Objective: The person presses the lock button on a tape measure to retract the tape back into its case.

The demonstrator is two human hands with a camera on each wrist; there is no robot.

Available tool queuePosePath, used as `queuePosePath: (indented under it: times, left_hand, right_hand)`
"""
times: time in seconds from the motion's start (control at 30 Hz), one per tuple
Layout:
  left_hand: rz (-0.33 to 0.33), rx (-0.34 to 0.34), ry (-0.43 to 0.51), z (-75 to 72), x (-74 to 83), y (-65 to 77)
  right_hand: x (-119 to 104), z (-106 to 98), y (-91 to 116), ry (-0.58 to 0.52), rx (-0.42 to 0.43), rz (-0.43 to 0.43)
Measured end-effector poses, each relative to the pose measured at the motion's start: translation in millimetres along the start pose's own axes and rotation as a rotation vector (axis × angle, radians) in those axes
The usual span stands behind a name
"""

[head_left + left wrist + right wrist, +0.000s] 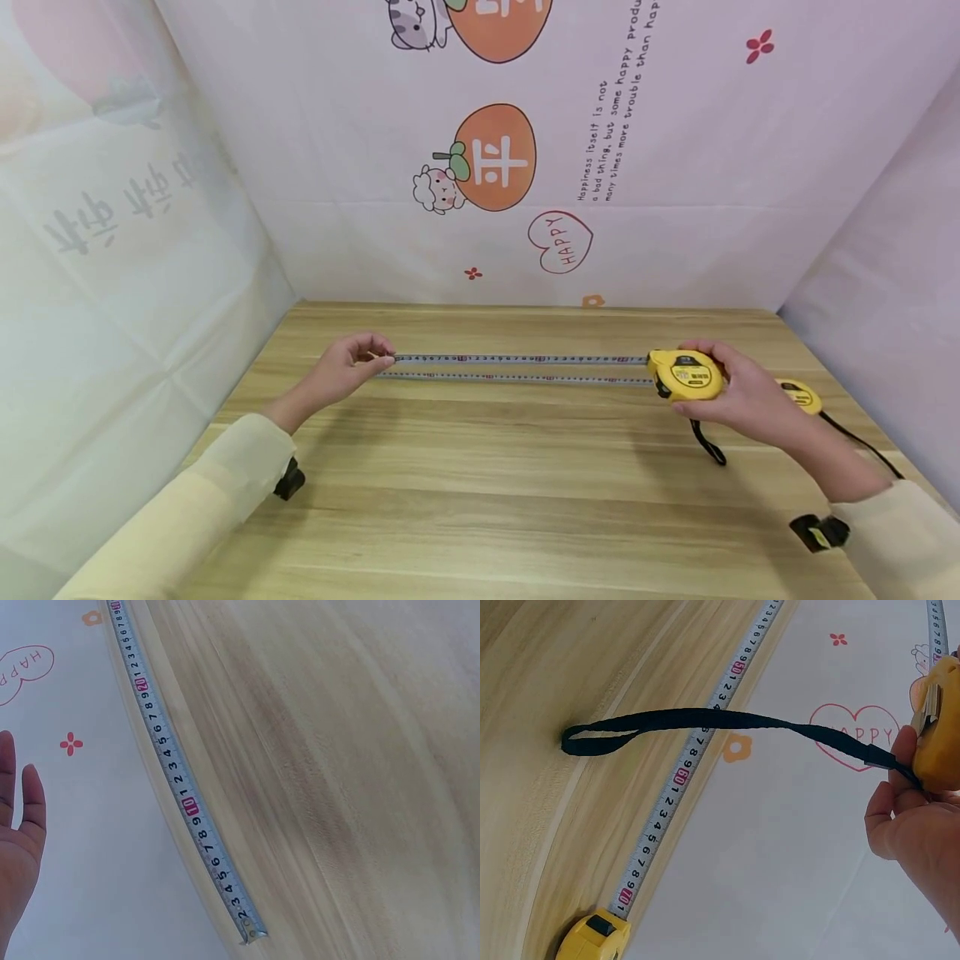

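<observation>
In the head view, my right hand (757, 400) grips a yellow tape measure (686, 375) by its case, its black strap (707, 442) dangling below. The pulled-out blade (510, 360) runs straight across to my left hand (348, 367), whose thumb and forefinger pinch its end. In the left wrist view only part of the left hand (19, 855) shows, and the pinch is out of frame. A second yellow tape measure (596, 937) lies on the table, partly behind the right forearm in the head view. Its blade (172, 757) is drawn out too, the hook end lying flat on the wood.
The wooden table (465, 500) meets a pale printed cloth (360, 167) at the back, with cloth on both sides as well. A black strap (862, 439) trails from the second tape measure toward the right edge. Each sleeve carries a black wrist device (288, 481).
</observation>
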State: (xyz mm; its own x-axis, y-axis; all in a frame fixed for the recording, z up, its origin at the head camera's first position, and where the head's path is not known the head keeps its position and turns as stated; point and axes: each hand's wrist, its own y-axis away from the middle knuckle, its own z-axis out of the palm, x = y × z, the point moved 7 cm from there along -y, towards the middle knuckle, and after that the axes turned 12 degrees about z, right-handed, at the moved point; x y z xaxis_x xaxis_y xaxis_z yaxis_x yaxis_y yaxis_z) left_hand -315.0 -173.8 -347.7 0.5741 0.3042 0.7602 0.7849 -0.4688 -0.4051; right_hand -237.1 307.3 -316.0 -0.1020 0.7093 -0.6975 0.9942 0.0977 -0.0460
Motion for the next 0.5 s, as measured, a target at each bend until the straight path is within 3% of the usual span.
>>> queuePosePath:
  times: [0.5]
  left_hand:
    - [0.007,-0.006,0.040,3.1,3.0,-2.8]
  right_hand:
    - [-5.1,-0.6,-1.4,0.006,0.052,-0.012]
